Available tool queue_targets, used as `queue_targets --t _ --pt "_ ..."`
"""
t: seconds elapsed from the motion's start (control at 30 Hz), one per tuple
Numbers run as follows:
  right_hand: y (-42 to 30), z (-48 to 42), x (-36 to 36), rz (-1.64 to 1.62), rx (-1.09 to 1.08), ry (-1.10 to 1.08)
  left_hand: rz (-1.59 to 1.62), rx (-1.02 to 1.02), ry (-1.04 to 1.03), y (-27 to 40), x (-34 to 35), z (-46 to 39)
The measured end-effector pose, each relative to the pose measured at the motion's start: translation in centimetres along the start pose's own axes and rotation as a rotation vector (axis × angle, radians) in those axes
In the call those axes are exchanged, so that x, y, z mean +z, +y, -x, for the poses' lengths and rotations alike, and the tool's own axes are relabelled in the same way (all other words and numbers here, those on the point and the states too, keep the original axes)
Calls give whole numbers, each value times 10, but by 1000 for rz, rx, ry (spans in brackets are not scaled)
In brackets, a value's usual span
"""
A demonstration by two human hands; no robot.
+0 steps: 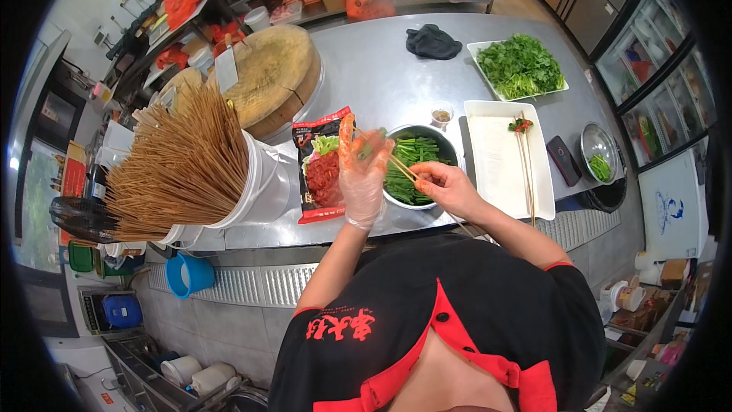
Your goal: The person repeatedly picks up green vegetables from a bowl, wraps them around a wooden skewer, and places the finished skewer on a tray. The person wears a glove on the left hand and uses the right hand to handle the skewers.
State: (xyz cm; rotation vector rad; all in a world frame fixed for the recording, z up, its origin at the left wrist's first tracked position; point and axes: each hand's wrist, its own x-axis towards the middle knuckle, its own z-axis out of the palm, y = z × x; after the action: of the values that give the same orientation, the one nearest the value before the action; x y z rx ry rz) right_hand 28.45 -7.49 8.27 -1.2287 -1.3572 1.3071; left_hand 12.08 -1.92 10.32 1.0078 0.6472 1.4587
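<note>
My left hand (363, 183), in a clear plastic glove smeared orange-red at the fingers, holds a small green vegetable piece (372, 146), partly blurred. Thin wooden skewers (405, 168) run from that piece to my bare right hand (449, 186), pinched between thumb and fingers. Both hands are above the near side of a metal bowl (455, 151) of cut green stalks (413, 151). Left of the bowl lies a printed packet (323, 186) with red meat showing. To the right, a white tray (492, 171) bears skewers with red and green pieces (520, 125) at their far ends.
A bucket (260, 183) crammed with wooden skewers (177, 166) stands left, before a round chopping block (269, 74) with a cleaver (226, 68). A small cup (441, 115), dark cloth (433, 41), leafy greens (521, 66), phone (564, 160) and steel bowl (597, 140) are on the steel table (366, 63).
</note>
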Motion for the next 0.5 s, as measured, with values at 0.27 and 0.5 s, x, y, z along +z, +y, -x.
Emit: queue_targets --t 0.27,0.5 --pt "5 0 -1 -96 78 -1 0 113 17 -19 -11 2" --pt "-4 4 10 -192 104 31 -88 190 16 -22 -14 4"
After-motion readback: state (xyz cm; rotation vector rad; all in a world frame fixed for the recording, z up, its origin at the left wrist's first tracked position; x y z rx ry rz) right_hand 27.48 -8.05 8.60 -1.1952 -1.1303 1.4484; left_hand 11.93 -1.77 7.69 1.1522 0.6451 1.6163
